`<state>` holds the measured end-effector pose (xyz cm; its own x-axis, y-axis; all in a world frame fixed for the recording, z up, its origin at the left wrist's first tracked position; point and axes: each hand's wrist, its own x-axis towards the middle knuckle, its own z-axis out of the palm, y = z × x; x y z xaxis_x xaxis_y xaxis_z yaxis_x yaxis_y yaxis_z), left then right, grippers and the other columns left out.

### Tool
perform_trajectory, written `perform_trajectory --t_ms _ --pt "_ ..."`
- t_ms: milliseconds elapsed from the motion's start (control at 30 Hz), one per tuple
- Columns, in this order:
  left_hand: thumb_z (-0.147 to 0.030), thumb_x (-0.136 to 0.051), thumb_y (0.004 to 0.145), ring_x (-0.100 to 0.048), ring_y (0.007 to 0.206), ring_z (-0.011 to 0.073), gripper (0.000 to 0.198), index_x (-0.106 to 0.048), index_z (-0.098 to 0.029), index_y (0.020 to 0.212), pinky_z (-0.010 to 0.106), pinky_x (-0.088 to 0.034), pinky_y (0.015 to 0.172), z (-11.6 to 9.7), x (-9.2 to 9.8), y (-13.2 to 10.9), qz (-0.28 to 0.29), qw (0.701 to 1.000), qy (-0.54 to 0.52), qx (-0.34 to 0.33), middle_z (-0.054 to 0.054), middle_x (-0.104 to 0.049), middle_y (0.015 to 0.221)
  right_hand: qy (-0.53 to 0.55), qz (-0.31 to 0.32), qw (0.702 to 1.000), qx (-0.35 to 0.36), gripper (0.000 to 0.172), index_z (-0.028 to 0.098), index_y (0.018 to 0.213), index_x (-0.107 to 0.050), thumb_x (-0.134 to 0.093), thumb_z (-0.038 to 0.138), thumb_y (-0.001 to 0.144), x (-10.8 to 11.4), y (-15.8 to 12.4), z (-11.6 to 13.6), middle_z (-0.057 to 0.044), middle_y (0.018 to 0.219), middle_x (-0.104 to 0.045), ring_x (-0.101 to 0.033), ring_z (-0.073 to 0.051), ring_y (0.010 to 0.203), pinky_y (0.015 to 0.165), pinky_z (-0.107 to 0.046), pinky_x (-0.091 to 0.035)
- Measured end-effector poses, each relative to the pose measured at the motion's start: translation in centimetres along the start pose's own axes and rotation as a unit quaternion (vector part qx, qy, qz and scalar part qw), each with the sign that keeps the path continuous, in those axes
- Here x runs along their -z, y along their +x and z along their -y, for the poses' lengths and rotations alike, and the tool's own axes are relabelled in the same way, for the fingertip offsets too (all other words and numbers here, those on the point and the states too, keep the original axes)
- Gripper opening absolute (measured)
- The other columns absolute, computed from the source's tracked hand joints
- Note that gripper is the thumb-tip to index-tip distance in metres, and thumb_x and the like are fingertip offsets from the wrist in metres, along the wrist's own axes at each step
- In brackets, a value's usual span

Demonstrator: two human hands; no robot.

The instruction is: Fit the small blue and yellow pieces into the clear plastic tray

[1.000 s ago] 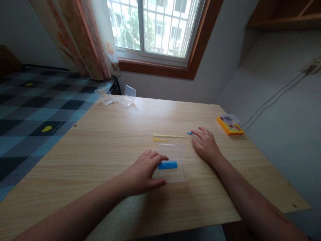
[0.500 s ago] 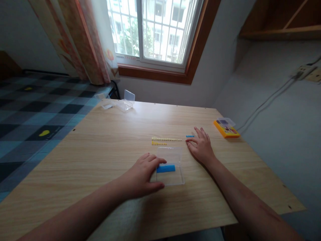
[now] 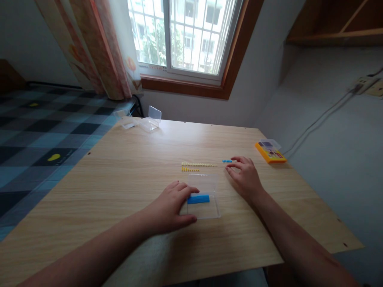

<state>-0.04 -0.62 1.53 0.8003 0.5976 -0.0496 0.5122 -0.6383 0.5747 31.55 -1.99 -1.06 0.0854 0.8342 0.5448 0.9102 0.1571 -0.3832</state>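
My left hand (image 3: pixel 170 207) grips the left side of an open clear plastic box (image 3: pixel 206 213), thumb at its front edge and index finger near its hinge. Inside lies a flat bundle of blue sticks (image 3: pixel 199 199); the hand covers the box's left end. My right hand (image 3: pixel 245 175) is open beside a short row of small blue pieces (image 3: pixel 226 161), its fingers bent and parted, holding nothing I can see. Just left of that are a long pale yellow row of small pieces (image 3: pixel 199 164) and a shorter deep yellow row (image 3: pixel 190 170).
Two open clear boxes, one on the left (image 3: pixel 128 124) and one beside it (image 3: pixel 150 124), stand at the table's far left corner. An orange box (image 3: pixel 271 153) with a clear lid is near the right edge. A checked bed (image 3: pixel 60 127) adjoins the table's left.
My right hand has drawn back slightly toward me and to the right, its fingers more bent, uncovering the end of the blue row. My left hand stays at the box.
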Motion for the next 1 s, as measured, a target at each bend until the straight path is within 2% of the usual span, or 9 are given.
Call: perform_trajectory --t_ms 67,133,167,300,433,600,1000 --pt "-0.037 -0.079 0.08 -0.053 0.128 0.0314 0.058 -0.059 -0.025 0.133 0.053 -0.038 0.115 0.0 0.0 0.0 0.001 1.0 0.001 0.0 0.009 -0.061 0.131 0.086 0.014 0.996 0.034 0.016 0.02 0.086 -0.079 -0.067 0.03 0.092 1.5 -0.3 1.0 -0.008 0.087 -0.073 -0.064 -0.022 0.085 0.08 -0.037 -0.053" --pt "-0.037 -0.079 0.08 -0.053 0.127 0.0315 0.057 -0.059 -0.025 0.133 0.053 -0.038 0.115 -0.1 0.0 0.0 0.002 1.0 0.001 -0.005 0.009 -0.061 0.13 0.174 0.065 0.979 0.078 0.016 0.02 0.085 -0.077 -0.068 0.03 0.094 2.8 -0.8 2.4 -0.004 0.074 -0.068 -0.057 -0.016 0.065 0.06 -0.028 -0.047" --pt "-0.037 -0.08 0.08 -0.053 0.126 0.0315 0.057 -0.06 -0.025 0.132 0.053 -0.039 0.114 -0.1 0.0 0.0 0.002 1.0 0.0 -0.008 0.009 -0.061 0.13 0.208 0.096 0.968 0.101 0.015 0.02 0.085 -0.077 -0.069 0.03 0.094 3.3 -1.0 3.2 -0.003 0.072 -0.067 -0.054 -0.014 0.061 0.056 -0.025 -0.044" --pt "-0.036 -0.082 0.078 -0.054 0.124 0.0312 0.058 -0.06 -0.024 0.131 0.051 -0.04 0.113 -0.2 0.0 0.0 -0.005 1.0 -0.005 -0.014 0.009 -0.062 0.128 0.266 0.231 0.92 0.173 0.012 0.02 0.088 -0.077 -0.07 0.027 0.094 4.0 -2.0 5.7 -0.002 0.074 -0.066 -0.057 -0.011 0.064 0.059 -0.022 -0.043" --pt "-0.036 -0.083 0.078 -0.053 0.123 0.0312 0.058 -0.061 -0.025 0.131 0.05 -0.042 0.11 0.0 0.0 0.0 -0.009 1.0 -0.01 -0.013 0.009 -0.062 0.127 0.179 0.319 0.911 0.192 0.011 0.022 0.092 -0.078 -0.067 0.022 0.094 3.5 -2.5 6.3 0.0 0.079 -0.069 -0.059 -0.01 0.065 0.062 -0.023 -0.04" --pt "-0.038 -0.082 0.079 -0.053 0.121 0.0308 0.057 -0.061 -0.025 0.13 0.049 -0.042 0.109 0.2 -0.1 0.1 -0.01 1.0 -0.012 -0.021 0.009 -0.063 0.126 0.106 0.339 0.914 0.195 0.013 0.023 0.089 -0.077 -0.065 0.02 0.092 3.1 -2.8 6.4 0.001 0.079 -0.07 -0.06 -0.011 0.066 0.062 -0.024 -0.037" --pt "-0.037 -0.081 0.08 -0.053 0.12 0.0309 0.055 -0.061 -0.025 0.13 0.048 -0.043 0.107 0.3 -0.2 0.0 -0.008 1.0 -0.009 -0.028 0.009 -0.063 0.126 0.051 0.327 0.927 0.176 0.016 0.022 0.079 -0.075 -0.064 0.016 0.089 2.2 -3.5 8.0 0.001 0.08 -0.072 -0.06 -0.012 0.066 0.061 -0.026 -0.032"
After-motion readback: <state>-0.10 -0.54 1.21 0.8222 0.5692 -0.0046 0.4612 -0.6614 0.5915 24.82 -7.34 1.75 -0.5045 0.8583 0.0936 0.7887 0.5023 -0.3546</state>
